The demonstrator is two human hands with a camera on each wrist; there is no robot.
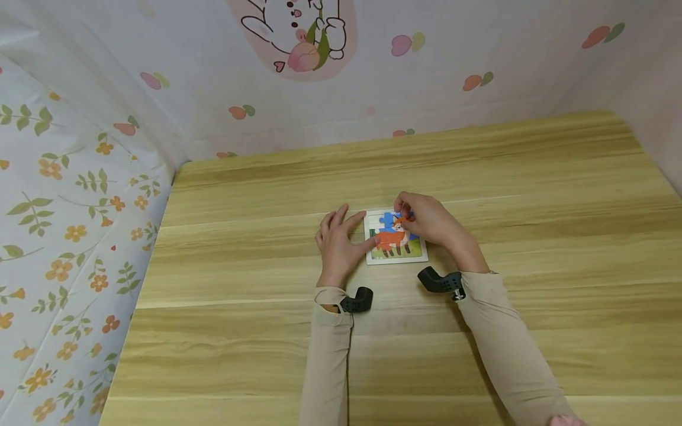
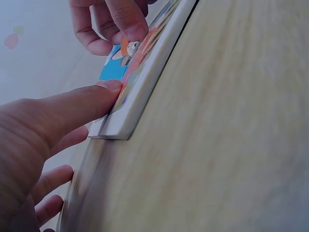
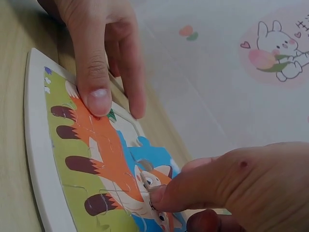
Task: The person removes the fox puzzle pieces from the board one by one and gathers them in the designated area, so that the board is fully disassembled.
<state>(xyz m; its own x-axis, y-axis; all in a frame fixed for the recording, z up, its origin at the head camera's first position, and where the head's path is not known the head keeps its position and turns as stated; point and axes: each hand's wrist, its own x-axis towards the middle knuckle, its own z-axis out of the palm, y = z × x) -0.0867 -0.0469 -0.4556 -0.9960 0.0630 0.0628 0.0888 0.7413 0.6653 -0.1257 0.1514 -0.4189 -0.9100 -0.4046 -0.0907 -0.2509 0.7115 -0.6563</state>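
Note:
A small fox jigsaw puzzle [image 1: 391, 238] lies flat on the table in a white frame [image 1: 396, 261]. My left hand [image 1: 339, 245] rests at its left side, fingers spread, the thumb pressing on the fox's rear. Over the upper right of the puzzle, my right hand [image 1: 428, 220] pinches a puzzle piece with part of the fox's face [image 3: 146, 178], the thumb lying on its printed side. Blue sky pieces [image 3: 159, 153] lie beside that piece. Pale backing [image 3: 126, 131] shows in the frame's upper left corner. The right fingertips are partly hidden behind the thumb.
The wood-grain table [image 1: 229, 266] reaches out on all sides of the puzzle. Behind it hangs a white curtain [image 1: 186, 53] with a rabbit print, and a flowered cloth [image 1: 69, 236] covers the left side. Black camera mounts [image 1: 358, 300] sit on both wrists.

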